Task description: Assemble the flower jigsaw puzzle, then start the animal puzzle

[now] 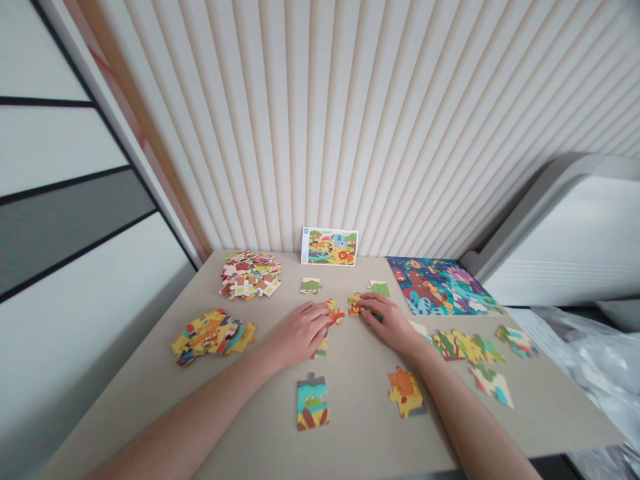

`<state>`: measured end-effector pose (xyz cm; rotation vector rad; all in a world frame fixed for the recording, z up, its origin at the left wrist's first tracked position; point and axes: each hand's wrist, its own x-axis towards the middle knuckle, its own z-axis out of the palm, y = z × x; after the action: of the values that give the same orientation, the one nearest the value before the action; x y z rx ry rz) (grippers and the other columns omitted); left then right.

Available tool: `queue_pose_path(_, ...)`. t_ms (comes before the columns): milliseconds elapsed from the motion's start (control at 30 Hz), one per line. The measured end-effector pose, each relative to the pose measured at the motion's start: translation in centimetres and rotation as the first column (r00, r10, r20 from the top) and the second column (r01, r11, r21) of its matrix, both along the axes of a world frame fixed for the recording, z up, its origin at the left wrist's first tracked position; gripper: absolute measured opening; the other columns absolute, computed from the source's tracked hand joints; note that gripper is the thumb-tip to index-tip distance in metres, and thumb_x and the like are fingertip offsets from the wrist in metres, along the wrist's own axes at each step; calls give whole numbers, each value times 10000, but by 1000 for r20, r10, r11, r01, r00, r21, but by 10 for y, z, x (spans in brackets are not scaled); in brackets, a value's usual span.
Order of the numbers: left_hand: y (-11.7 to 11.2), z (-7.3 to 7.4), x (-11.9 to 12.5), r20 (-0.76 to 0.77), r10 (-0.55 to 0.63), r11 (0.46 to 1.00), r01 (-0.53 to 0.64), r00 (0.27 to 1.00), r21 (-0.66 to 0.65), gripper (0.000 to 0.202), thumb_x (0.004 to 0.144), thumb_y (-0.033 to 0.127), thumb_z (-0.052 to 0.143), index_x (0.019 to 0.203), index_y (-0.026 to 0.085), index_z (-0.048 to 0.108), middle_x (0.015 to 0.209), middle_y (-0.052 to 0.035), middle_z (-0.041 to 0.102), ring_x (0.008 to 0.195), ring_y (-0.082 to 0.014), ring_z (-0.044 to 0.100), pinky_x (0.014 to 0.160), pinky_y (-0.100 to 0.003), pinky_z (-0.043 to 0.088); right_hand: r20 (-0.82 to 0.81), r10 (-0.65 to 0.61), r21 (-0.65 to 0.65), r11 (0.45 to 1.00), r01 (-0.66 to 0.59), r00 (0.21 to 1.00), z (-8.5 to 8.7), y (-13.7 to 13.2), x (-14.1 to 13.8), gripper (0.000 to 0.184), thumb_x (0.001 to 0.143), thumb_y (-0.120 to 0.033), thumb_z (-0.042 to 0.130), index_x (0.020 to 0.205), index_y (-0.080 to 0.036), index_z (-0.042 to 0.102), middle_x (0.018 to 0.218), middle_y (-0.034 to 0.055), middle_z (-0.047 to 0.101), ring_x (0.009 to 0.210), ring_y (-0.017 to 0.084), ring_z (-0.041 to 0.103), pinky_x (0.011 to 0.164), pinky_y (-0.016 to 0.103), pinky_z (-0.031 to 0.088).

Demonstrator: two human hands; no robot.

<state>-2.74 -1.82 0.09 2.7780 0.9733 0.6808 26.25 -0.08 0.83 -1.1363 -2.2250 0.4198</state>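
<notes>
Working at the middle of the desk (360, 440) | left hand (299, 335) and right hand (391, 323) apart | right fingers (373, 302) pinching a jigsaw piece (356, 305) | left hand beside an orange piece (335, 313), grip unclear | risk: a careless forearm sweep could knock the loose piece (313, 402) toward the front edge

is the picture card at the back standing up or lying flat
Standing up: the picture card appears propped against the striped wall, with its lower edge on the tabletop and its picture facing the camera.

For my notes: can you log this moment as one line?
left hand: beside orange cardboard jigsaw piece | right hand: touching yellow-orange cardboard jigsaw piece
</notes>
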Motion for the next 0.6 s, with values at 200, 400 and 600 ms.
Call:
queue_pose_path(200, -6, 7, 3, -36, 59, 997, -57, 998, 42, 333, 985, 208, 518, 1294, 258, 633, 1219, -81, 649, 1197, -241, 582, 1054, -437, 471, 54, -27, 63, 998, 23, 998, -7, 5, -6, 294, 1005, -275, 512, 1228, -255, 702, 1323, 104, 618, 1240, 242, 581, 1086, 450, 461)
queue_pose_path(400, -7, 9, 3, -65, 46, 998, -43, 997, 53, 304, 1023, 292, 487, 1278, 258, 649, 1211, -66, 680, 1169, -226, 606, 1056, -438, 442, 177, -105, 79, 993, 92, 979, -4, -2, -2, 299, 986, -282, 554, 1241, -284, 709, 1165, 85, 679, 1122, 236, 628, 1033, 435, 476)
queue_pose_path(600, -2, 2, 2, -55, 83, 995, -80, 995, 60, 435, 1030, 361, 450, 1429, 208, 532, 1465, -107, 559, 1387, -247, 474, 1179, -478, 328, 242, -88, 49, 996, 79, 966, 0, -4, 7, 368, 984, -269, 534, 1330, -295, 658, 1301, 84, 648, 1226, 252, 591, 1068, 452, 445)
